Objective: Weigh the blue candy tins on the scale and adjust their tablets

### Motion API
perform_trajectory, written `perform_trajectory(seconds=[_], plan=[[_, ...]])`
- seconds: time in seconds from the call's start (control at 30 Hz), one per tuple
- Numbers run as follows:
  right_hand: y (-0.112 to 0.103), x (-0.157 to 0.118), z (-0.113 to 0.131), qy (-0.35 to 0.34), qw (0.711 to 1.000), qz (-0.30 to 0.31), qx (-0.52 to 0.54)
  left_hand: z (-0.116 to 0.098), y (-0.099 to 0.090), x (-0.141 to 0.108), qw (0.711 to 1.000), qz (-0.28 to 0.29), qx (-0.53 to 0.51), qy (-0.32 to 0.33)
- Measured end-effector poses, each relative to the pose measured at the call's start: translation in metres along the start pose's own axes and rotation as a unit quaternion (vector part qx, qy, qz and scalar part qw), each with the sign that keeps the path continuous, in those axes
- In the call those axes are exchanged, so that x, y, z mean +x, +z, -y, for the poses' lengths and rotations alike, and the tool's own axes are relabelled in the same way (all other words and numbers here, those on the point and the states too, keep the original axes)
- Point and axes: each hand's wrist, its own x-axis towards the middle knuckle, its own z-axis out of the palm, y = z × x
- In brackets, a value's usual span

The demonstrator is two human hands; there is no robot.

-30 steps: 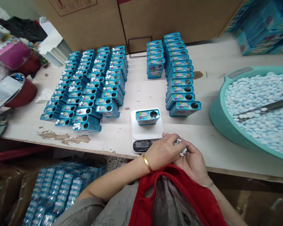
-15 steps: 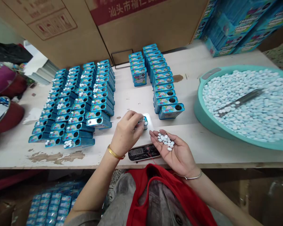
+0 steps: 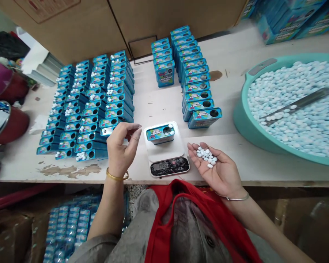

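On a white digital scale [image 3: 153,152] stands a blue candy tin [image 3: 160,138], upright, with a few pale candies heaped at the hole in its top. Left of the scale hovers my left hand [image 3: 122,148], thumb and forefinger a little apart, with nothing visible between them. My right hand [image 3: 222,170] is palm up to the right of the scale. Cupped in it lies a small pile of pale blue and white candies [image 3: 206,155]. The scale's display appears to read 148.5.
Rows of blue tins [image 3: 91,113], many topped with candies, fill the left. More tins [image 3: 194,78] with open holes stand behind the scale. At right, a teal basin [image 3: 242,120] of candies holds a metal scoop [image 3: 308,100]. Cardboard boxes [image 3: 186,14] line the back.
My left hand has moved left, away from the tin, uncovering it and the scale. My right hand still holds the candies. The view has shifted slightly.
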Motion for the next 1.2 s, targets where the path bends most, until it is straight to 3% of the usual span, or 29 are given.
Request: perform_trajectory(seconds=[0.17, 0.37, 0.53, 0.73, 0.9, 1.07, 1.13, 1.2], plan=[[-0.002, 0.000, 0.004, -0.008, 1.000, -0.019, -0.002, 0.005, 0.001, -0.008, 1.000, -0.002, -0.012, -0.018], [-0.002, -0.002, 0.004, -0.009, 1.000, -0.018, -0.013, 0.000, 0.005, -0.005, 1.000, 0.008, 0.003, 0.012], [-0.001, -0.001, 0.001, -0.004, 0.999, -0.020, -0.027, -0.010, 0.018, 0.003, 0.990, 0.072, 0.052, 0.107], [0.002, 0.000, -0.002, 0.005, 1.000, -0.010, -0.028, -0.018, 0.041, 0.010, 0.953, 0.158, 0.141, 0.215], [0.002, 0.001, -0.004, 0.020, 1.000, 0.004, -0.022, -0.016, 0.041, 0.008, 0.965, 0.132, 0.122, 0.192], [0.011, -0.001, -0.010, 0.059, 0.996, 0.059, -0.035, -0.023, 0.034, -0.005, 0.983, 0.052, 0.090, 0.148], [0.015, -0.002, -0.014, 0.072, 0.993, 0.087, -0.039, -0.031, 0.036, -0.014, 0.981, 0.083, 0.078, 0.156], [0.017, -0.002, -0.017, 0.080, 0.991, 0.104, -0.036, -0.038, 0.041, -0.022, 0.969, 0.152, 0.077, 0.178]])
